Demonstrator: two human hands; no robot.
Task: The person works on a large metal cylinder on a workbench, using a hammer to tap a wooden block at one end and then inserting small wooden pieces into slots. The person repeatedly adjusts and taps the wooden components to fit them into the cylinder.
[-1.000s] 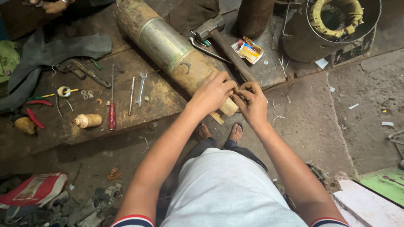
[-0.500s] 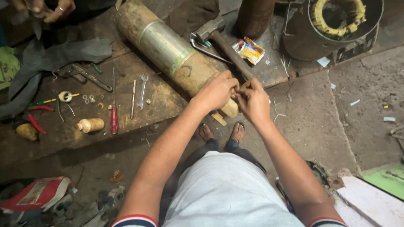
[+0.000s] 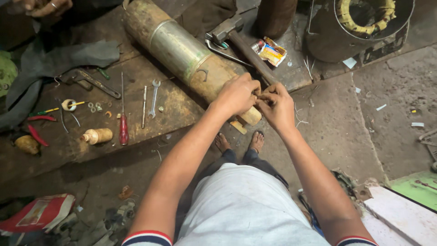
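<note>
**Both hands busy at the near end of the long metal cylinder**

I looked down and saw my left hand (image 3: 237, 94) curled over the near end of the long metal cylinder (image 3: 182, 54). The cylinder lay flat on the low wooden board (image 3: 177, 107), running from about 11 o'clock down to the middle of my view. My right hand (image 3: 278, 105) was just beside the left one, at about 3 o'clock from it, and the fingertips of both hands met at the end of the cylinder. The fingers of both hands were pinched tight and narrow around something very small. It was too tiny and too hidden for me to tell what it was.

I judged the work at that end was only partly done, because both hands were on it and the tools lay apart from them. The hammer (image 3: 236, 38) lay at 12 o'clock from my hands, touching nothing I held. The red-handled screwdriver (image 3: 123, 116) and the small spanner (image 3: 154, 98) lay at 9 o'clock on the board, well apart from me. A big round motor shell with yellow windings (image 3: 364, 18) stood at 2 o'clock. Another person's hand (image 3: 48, 7) showed at the far top left corner.
</note>
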